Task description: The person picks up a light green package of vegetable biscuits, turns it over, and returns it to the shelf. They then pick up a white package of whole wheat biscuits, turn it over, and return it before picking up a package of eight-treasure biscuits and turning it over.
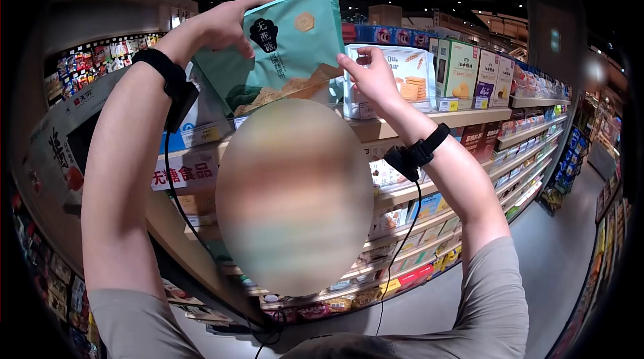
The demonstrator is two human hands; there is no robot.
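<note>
My left hand (231, 27) grips a teal snack bag (292, 43) by its upper left side. The thumb lies on the front and the fingers reach over the top edge. This bag is held tilted at the top shelf, with a black label, a gold seal and a picture of tan heaps. At its right edge is my right hand (376, 78), fingers apart and partly bent, the thumb tip at the bag's edge. Behind that hand stands a white biscuit box (417, 84) with a picture of stacked biscuits.
Green and white cartons (458, 70) stand to the right on the top shelf (469, 117). Lower shelves hold several rows of packages. At left is a large printed carton (57, 144). An aisle floor (543, 231) runs along the right. A blurred oval hides the middle.
</note>
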